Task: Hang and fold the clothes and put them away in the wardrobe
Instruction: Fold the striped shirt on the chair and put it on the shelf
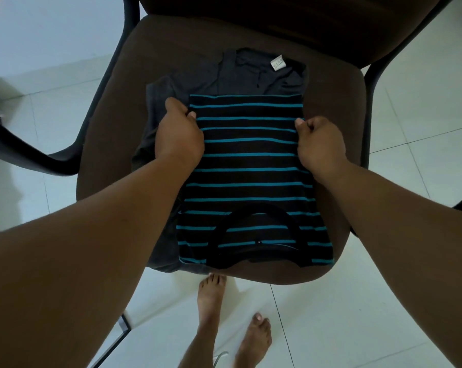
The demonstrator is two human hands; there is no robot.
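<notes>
Both hands, left hand (179, 134) and right hand (320, 144), pinched opposite side edges of a folded black-and-teal striped T-shirt (251, 181) lying over a grey garment (224, 75) on a brown chair seat (113, 128).

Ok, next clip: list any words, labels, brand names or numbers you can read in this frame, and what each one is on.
White neck tag on the grey garment: faint marks are printed on it, too small and blurred to read.
Small mark inside the collar of the striped shirt: too small to read.
No other text, brand, number or sign shows.
</notes>
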